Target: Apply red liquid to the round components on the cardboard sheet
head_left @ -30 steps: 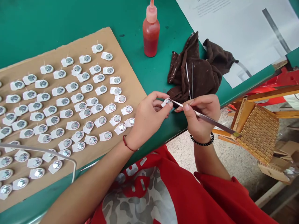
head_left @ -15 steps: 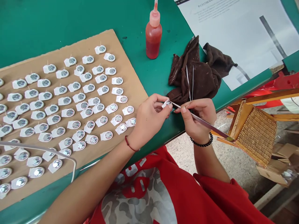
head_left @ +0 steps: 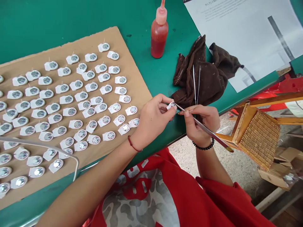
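My left hand (head_left: pixel 155 116) pinches a small round metal disc with a white paper tab (head_left: pixel 172 105) between thumb and fingertips. Closed around a slim paintbrush-like tool (head_left: pixel 201 125), my right hand (head_left: pixel 202 121) brings its thin tip to the edge of that disc. The tool's dark, yellowish back end points down to the right. Just beyond the right hand, two thin pale prongs (head_left: pixel 196 83) lie across a crumpled dark brown cloth (head_left: pixel 214 85); whether the hand touches them I cannot tell. Many similar tabbed discs (head_left: pixel 103 107) sit in rows on a cardboard sheet (head_left: pixel 127 53) at left.
A squeeze bottle of red liquid (head_left: pixel 159 37) stands upright on the green table (head_left: pixel 78 15). Printed paper (head_left: pixel 251 37) lies at the back right. A white cable (head_left: pixel 47 146) crosses the cardboard. Beyond the table's right edge are a wooden chair (head_left: pixel 260 135) and cardboard boxes (head_left: pixel 274 176).
The view has shifted slightly, so the bottle, cloth and paper appear a little further right. My right hand has tilted the tool slightly, its back end lower. Both grips stay the same.
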`<state>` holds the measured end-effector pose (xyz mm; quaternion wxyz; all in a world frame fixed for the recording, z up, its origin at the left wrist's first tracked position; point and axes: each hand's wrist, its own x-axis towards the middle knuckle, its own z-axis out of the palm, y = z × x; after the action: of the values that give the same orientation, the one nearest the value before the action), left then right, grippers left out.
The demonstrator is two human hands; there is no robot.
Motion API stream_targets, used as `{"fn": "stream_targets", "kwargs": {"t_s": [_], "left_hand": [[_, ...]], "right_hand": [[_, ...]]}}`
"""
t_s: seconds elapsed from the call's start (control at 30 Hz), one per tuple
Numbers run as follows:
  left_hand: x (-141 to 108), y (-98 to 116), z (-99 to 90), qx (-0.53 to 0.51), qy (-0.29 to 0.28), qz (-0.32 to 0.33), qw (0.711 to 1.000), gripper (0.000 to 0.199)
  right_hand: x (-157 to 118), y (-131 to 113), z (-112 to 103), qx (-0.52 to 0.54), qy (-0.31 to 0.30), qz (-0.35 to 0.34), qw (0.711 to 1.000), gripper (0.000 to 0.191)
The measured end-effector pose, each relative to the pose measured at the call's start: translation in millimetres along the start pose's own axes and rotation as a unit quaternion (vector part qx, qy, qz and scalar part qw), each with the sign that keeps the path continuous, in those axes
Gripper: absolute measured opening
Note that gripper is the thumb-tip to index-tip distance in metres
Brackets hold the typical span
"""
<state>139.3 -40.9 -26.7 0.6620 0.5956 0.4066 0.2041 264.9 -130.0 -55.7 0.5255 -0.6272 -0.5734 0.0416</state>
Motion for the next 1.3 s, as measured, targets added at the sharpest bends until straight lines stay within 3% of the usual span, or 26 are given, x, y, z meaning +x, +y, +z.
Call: {"fn": "stream_targets", "kwargs": {"t_s": [0.33,0.63,0.97,1.3], "left_hand": [[0.9,3.3,0.8,0.003,0.006,-0.008,1.0,0.014],[0.5,2.4,0.3,0.009,0.006,-0.006,1.0,0.013],[-0.1,2.8,0.8,0.012,0.007,-0.002,1.0,0.012],[0.8,2.8,-0.4,-0.003,-0.011,0.001,1.0,0.008]], "right_hand": [[1.2,4.3,-0.2,0.038,0.051,-0.019,0.998,0.022],[0.2,0.6,-1.5,-0.001,0.003,0.009,1.0,0.019],[1.0,1.1,-2.6,-0.031,-0.012,0.007,0.999,0.015],[0.1,0.9,1.9,-0.055,0.006,-0.088,0.995,0.022]]}}
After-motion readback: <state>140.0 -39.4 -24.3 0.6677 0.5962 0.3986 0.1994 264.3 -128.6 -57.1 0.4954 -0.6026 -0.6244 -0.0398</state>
